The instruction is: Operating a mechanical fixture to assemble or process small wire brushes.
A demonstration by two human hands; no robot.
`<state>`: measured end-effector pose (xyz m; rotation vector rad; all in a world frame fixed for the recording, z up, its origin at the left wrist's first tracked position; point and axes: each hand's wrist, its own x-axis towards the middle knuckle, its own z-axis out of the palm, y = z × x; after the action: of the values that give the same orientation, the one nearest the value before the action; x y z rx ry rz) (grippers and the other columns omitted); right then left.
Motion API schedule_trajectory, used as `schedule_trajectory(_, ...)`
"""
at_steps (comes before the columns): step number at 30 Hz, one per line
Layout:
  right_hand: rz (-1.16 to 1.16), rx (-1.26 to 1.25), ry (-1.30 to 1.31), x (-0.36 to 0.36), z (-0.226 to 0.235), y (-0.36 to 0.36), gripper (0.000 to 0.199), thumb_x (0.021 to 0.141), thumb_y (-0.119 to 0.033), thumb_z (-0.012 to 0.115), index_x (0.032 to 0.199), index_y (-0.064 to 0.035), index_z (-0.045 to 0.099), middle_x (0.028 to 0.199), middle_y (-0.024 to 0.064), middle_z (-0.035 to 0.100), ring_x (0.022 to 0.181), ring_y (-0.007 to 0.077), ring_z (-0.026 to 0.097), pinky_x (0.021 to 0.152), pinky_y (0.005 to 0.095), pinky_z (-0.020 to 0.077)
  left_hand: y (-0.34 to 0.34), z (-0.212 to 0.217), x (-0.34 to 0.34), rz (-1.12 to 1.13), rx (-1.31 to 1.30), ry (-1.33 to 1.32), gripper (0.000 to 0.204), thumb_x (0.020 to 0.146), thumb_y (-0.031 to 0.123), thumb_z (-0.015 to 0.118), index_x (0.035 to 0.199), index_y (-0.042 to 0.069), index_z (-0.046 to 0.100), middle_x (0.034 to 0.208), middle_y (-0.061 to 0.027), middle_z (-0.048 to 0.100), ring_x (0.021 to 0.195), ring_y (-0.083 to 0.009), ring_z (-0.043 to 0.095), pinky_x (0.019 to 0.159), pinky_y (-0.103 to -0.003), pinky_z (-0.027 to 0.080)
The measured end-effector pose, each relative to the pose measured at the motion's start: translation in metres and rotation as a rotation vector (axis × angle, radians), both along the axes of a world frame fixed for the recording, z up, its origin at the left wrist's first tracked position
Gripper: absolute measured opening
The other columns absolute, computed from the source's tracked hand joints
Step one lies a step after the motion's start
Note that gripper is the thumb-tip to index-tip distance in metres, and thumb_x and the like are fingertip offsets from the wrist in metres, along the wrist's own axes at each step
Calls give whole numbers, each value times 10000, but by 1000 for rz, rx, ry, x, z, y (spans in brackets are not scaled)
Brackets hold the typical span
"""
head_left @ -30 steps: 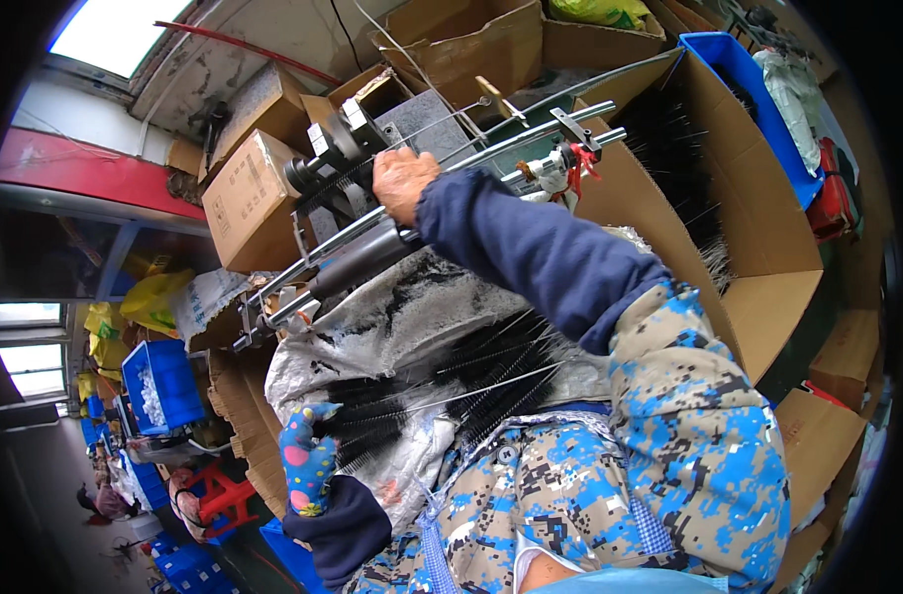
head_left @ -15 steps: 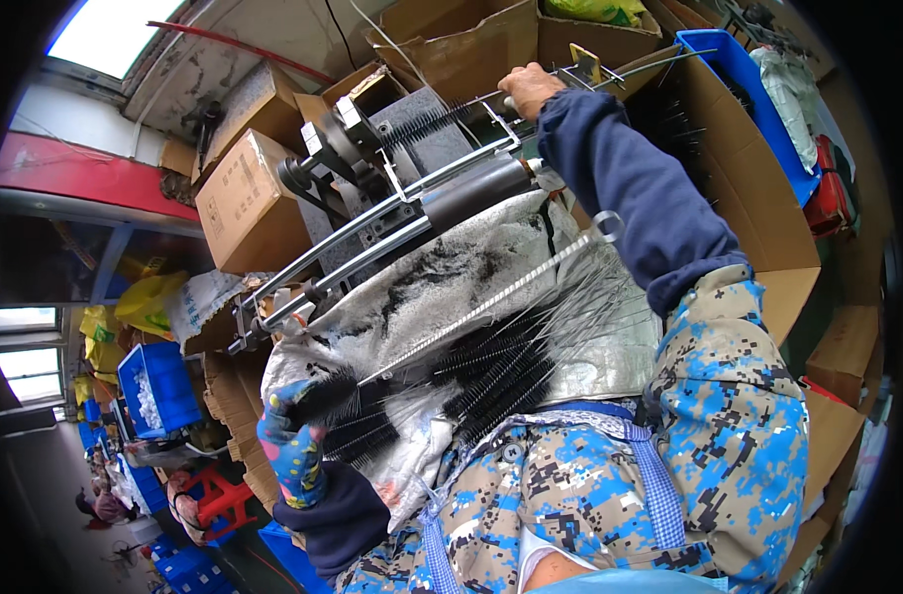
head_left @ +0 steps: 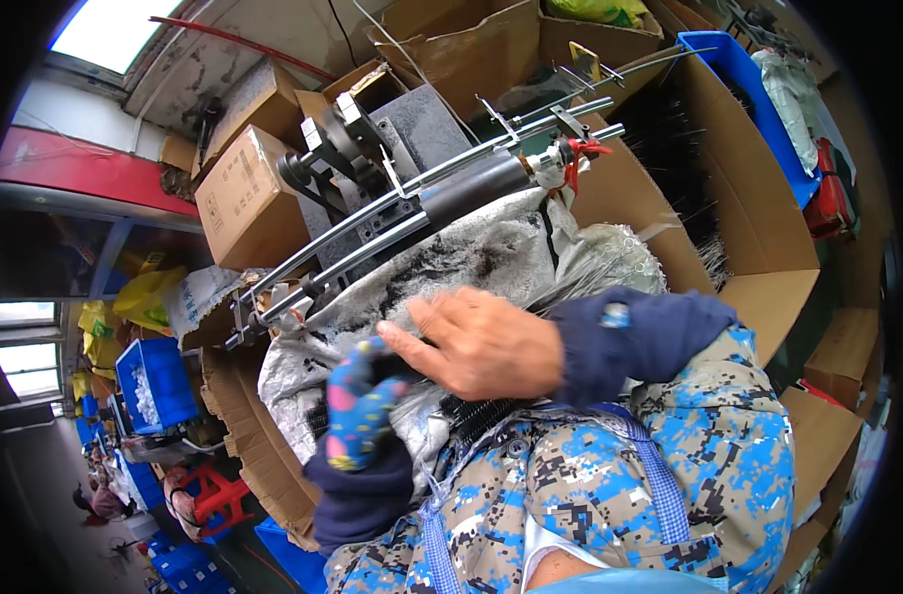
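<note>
My left hand [head_left: 364,408], in a blue glove with coloured dots, is closed low over the white sack. Dark bristles show at its fingertips, so it grips a black bristle brush [head_left: 385,367], mostly hidden by the hands. Just right of it, my bare right hand [head_left: 486,342] is held back upward with fingers stretched toward the glove. What lies under its palm is hidden. Below it, more black spiral brushes [head_left: 481,414] rest on the lap. Their thin wire stems [head_left: 580,277] fan out over the sack [head_left: 451,252] at the right.
Beyond the sack stands a machine with two long metal rails [head_left: 372,223], a dark cylinder [head_left: 476,188] and a red-handled fitting [head_left: 575,158]. A large open carton [head_left: 758,198] with black brushes is at the right. Closed cartons [head_left: 249,203] stand far left; a blue crate [head_left: 159,386] is left.
My right hand has come from the machine's far right down to the left glove. The black brush on the machine has gone from there. My left hand has shifted slightly right.
</note>
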<state>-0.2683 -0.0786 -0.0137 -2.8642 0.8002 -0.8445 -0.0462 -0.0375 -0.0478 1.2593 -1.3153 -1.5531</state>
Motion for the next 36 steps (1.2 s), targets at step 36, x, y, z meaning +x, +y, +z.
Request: schedule_trajectory(36,-510,-37,494,-3,-76,-216,161,812,-126,520,876,-74,658,891,126,630,840,264,616,698,361,478,31,57,103,-345,-270,-1718,354,610,-18,570,919,145,622,863,-68,573,893,-295,519,707,-420,389)
